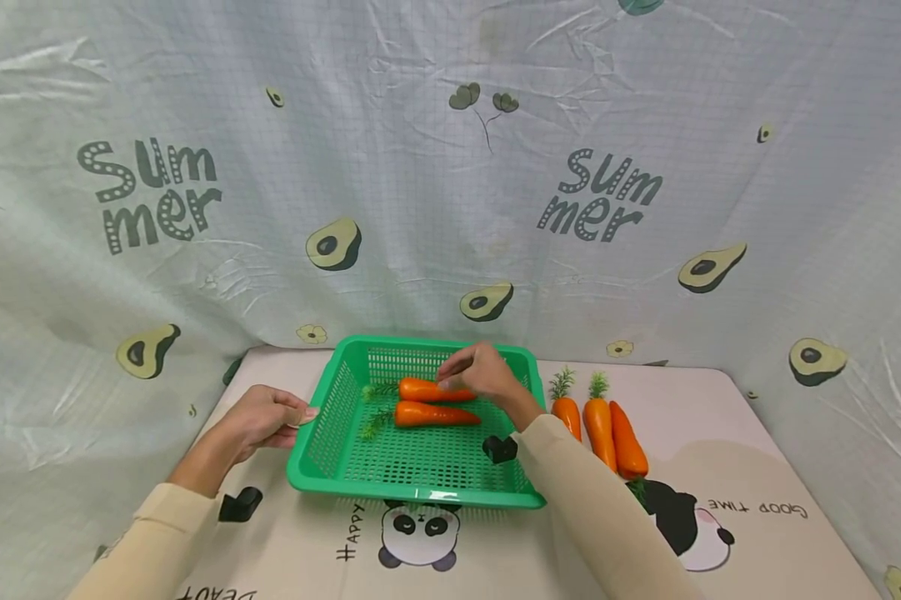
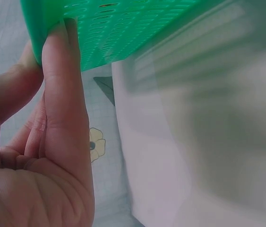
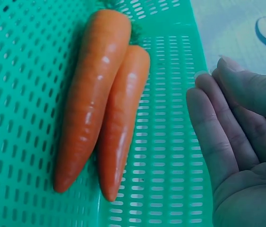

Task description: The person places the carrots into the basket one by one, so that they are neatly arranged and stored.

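By the fingers of the left hand (image 1: pixel 268 417), the left rim of the green basket (image 1: pixel 360 491) is pinched. The right hand (image 1: pixel 482 371) is held over the basket's far right part, its fingers loosely bent and free. Inside, two orange carrots (image 1: pixel 431 414) are laid side by side, leafy tops to the left. To the basket's right, three more carrots (image 1: pixel 600 425) are set on the counter (image 1: pixel 728 425).

Left hand (image 1: pixel 262 417) pinching, right hand (image 1: pixel 482 371) hovering, its fingers (image 3: pixel 211 127) slightly bent
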A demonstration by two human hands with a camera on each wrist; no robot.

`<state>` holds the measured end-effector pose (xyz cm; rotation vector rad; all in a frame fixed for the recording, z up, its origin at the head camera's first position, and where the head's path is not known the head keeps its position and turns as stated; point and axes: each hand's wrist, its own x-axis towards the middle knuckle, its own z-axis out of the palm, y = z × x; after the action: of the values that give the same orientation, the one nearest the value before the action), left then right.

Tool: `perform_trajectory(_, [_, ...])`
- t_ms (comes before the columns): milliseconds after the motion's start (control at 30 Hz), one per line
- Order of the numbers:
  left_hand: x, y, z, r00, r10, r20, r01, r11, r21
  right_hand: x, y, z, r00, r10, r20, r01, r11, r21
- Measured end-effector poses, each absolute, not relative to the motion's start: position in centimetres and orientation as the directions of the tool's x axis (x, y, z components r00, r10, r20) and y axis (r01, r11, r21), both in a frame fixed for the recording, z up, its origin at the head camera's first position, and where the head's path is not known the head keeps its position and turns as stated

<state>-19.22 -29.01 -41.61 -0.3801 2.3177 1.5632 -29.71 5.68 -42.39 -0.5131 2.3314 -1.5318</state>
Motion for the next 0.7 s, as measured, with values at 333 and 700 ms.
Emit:
perform_trajectory(333, [-19.2, -29.0, -41.6, -0.913, -0.038, -0.406, -0.391, 0.366, 0.845, -29.4, 6.6, -41.5, -0.897, -0.441, -0.023, -0.120, 0.294, -0.948])
perform_trajectory(700, [-19.2, -29.0, -41.5, -0.913, -0.031, -0.406, -0.387, 0.376, 0.842, -29.6, 8.2, -41.2, -0.914, -0.405, -0.023, -0.113, 0.310, -0.944])
